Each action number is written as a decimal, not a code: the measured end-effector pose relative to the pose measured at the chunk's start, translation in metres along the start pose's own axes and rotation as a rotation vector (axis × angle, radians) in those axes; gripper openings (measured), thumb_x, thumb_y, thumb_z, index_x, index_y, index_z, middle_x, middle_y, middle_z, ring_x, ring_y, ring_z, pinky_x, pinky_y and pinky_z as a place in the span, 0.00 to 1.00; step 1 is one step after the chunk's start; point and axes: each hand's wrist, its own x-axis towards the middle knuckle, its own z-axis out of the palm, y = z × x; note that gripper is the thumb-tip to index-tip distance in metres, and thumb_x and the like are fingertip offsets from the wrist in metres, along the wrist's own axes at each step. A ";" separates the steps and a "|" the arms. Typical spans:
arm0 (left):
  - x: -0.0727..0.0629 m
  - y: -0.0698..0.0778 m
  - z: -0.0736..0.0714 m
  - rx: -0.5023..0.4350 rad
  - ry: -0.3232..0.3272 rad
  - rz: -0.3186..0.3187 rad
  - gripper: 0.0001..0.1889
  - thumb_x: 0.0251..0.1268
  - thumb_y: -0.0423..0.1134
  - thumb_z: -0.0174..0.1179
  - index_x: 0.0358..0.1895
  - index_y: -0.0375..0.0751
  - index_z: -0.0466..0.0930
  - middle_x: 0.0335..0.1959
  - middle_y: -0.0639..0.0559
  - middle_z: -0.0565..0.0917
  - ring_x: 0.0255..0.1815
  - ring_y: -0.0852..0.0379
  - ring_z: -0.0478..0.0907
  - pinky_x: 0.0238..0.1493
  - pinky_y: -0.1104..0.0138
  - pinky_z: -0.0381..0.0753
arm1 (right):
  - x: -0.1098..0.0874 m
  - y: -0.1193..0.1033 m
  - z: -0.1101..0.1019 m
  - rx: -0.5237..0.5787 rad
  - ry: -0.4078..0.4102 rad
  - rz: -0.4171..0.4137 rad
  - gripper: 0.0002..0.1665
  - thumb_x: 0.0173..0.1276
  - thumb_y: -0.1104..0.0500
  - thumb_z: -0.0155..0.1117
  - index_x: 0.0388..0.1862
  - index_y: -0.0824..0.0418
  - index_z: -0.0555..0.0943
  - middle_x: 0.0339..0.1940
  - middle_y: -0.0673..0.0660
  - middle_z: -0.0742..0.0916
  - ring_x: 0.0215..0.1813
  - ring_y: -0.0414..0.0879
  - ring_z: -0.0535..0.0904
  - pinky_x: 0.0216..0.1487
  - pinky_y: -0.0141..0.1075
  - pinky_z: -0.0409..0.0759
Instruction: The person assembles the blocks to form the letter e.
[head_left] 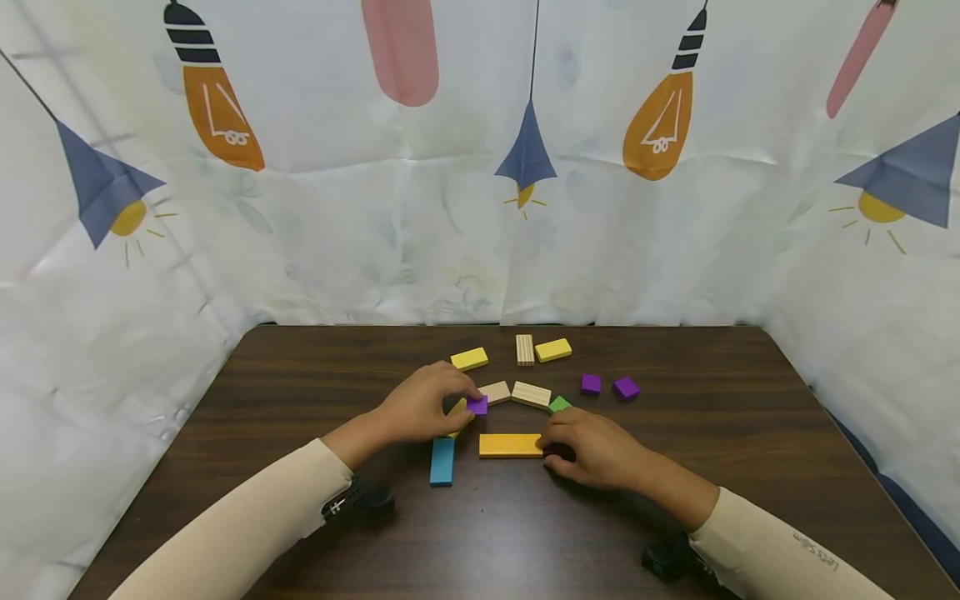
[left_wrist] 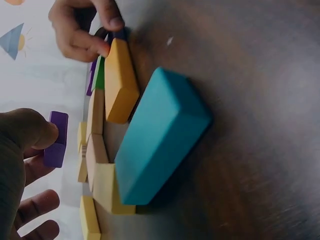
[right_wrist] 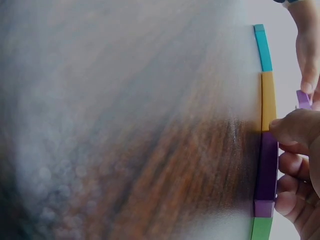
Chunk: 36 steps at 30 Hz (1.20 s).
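Left fingers (head_left: 459, 382) pinch a purple block (head_left: 477, 406); right fingers (head_left: 561, 422) seemingly hold a dark block (head_left: 560, 452).

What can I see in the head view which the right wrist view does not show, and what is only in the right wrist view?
Only the head view: the yellow blocks, the pale wooden blocks and the orange bulbs printed on the cloth.

Only the right wrist view, clearly: the long side of a dark purple block next to the orange block; from the head, the right hand mostly covers it.

Both: the two hands, the orange, blue and green blocks, and the small purple block in the left hand.
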 end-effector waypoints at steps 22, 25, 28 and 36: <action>-0.033 0.015 0.012 0.039 -0.023 -0.043 0.11 0.60 0.41 0.73 0.46 0.48 0.90 0.42 0.59 0.86 0.51 0.55 0.77 0.55 0.52 0.77 | -0.001 0.001 0.000 -0.003 0.010 -0.003 0.11 0.67 0.56 0.74 0.47 0.53 0.87 0.45 0.46 0.85 0.48 0.40 0.81 0.48 0.38 0.83; -0.034 0.015 0.015 0.048 -0.016 -0.031 0.11 0.60 0.41 0.73 0.46 0.49 0.90 0.42 0.60 0.86 0.51 0.55 0.76 0.55 0.52 0.77 | -0.001 0.001 0.000 -0.005 0.012 -0.004 0.11 0.67 0.56 0.74 0.47 0.53 0.87 0.45 0.45 0.85 0.48 0.39 0.81 0.48 0.38 0.83; -0.035 0.014 0.018 0.067 -0.009 -0.020 0.11 0.60 0.42 0.73 0.46 0.49 0.90 0.40 0.62 0.86 0.51 0.56 0.75 0.55 0.53 0.76 | -0.001 0.000 0.000 -0.002 0.013 -0.002 0.11 0.67 0.56 0.74 0.47 0.53 0.87 0.45 0.45 0.85 0.48 0.39 0.81 0.48 0.38 0.83; -0.037 0.013 0.020 0.113 -0.029 -0.023 0.11 0.59 0.44 0.74 0.45 0.51 0.90 0.40 0.64 0.86 0.51 0.56 0.75 0.58 0.51 0.74 | -0.001 0.000 0.001 -0.005 0.009 0.001 0.10 0.68 0.56 0.74 0.47 0.53 0.87 0.45 0.45 0.85 0.48 0.39 0.81 0.48 0.38 0.83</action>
